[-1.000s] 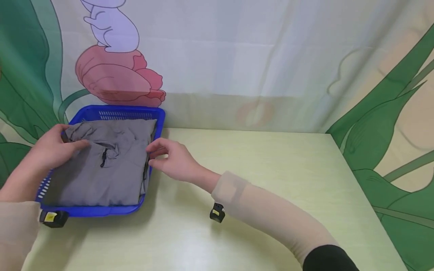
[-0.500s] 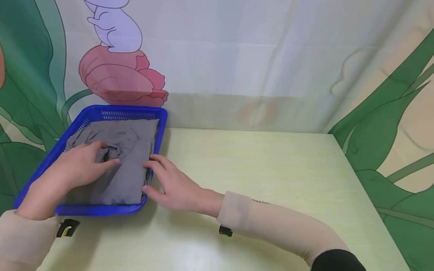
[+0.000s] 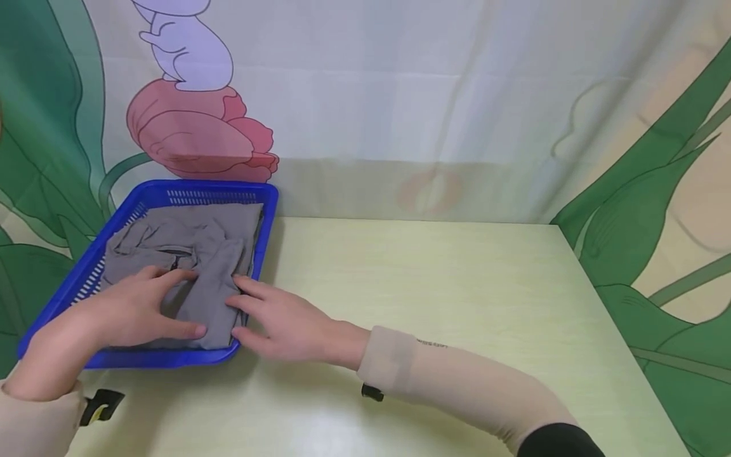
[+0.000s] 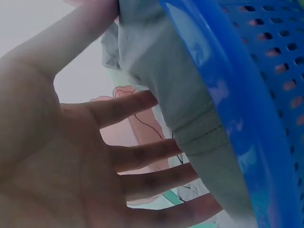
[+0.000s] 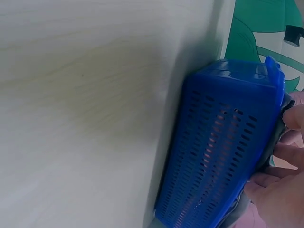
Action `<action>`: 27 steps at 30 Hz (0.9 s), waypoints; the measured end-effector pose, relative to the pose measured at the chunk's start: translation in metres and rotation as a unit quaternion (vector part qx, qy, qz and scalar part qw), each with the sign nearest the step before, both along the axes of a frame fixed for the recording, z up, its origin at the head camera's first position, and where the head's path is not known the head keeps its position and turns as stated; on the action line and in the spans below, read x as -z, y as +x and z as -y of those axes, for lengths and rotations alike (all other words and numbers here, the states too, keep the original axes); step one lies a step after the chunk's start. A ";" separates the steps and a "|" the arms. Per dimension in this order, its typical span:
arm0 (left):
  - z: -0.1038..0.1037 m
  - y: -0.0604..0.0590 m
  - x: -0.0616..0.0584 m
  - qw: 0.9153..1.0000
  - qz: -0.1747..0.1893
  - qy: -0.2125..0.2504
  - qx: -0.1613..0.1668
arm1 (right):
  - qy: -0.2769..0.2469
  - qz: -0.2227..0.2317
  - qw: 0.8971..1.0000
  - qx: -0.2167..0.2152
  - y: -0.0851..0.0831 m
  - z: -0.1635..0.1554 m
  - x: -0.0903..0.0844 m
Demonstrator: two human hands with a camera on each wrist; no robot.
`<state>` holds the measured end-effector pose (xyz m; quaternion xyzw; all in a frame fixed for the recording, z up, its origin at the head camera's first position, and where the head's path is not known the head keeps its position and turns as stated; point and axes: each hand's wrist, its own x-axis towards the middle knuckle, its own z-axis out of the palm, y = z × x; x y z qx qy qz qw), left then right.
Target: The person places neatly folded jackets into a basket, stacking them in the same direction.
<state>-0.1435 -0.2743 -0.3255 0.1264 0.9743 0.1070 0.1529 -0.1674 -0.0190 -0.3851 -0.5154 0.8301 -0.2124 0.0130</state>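
A grey folded garment [image 3: 228,222] with a dark slit and pull near its middle lies in a blue plastic basket [image 3: 154,360]. My left hand [image 3: 134,311] rests on the garment's front half, its fingers spread. In the left wrist view, those fingertips meet the cloth [image 4: 156,61] just inside the basket's rim [image 4: 228,90]. At the garment's right edge is my right hand [image 3: 291,320], its fingertips touching the cloth by the basket's right rim. From the right wrist, the fingers [image 5: 285,154] bend loosely over the rim, beside the perforated basket wall [image 5: 218,142].
The basket stands at the left of a pale wooden table [image 3: 434,285], near its back edge. Behind hangs a printed curtain [image 3: 365,95] with a rabbit and green leaves. A small black device [image 3: 103,406] sits at the left sleeve.
My left hand has moved from the basket's left side rightward and toward the front over the garment. My right hand has slid forward along the right edge, and the cloth there is now creased.
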 end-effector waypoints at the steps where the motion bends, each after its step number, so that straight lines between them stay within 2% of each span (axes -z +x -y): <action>1: 0.001 0.001 0.001 1.000 0.001 0.002 0.002 | 0.000 -0.002 1.000 -0.003 0.000 0.002 0.001; 9: 0.008 0.005 0.007 0.999 0.033 0.038 0.020 | -0.013 0.042 0.999 -0.007 -0.004 0.008 0.004; 13: 0.008 0.005 0.011 0.999 0.018 0.037 0.011 | -0.042 0.056 0.998 -0.001 -0.004 0.007 0.005; 19: 0.005 0.002 0.016 1.000 0.005 0.027 -0.003 | -0.083 0.047 0.995 0.003 -0.001 0.005 0.008; 27: 0.005 -0.001 0.019 1.000 -0.012 0.008 -0.012 | -0.027 0.039 0.999 -0.003 -0.002 0.006 0.005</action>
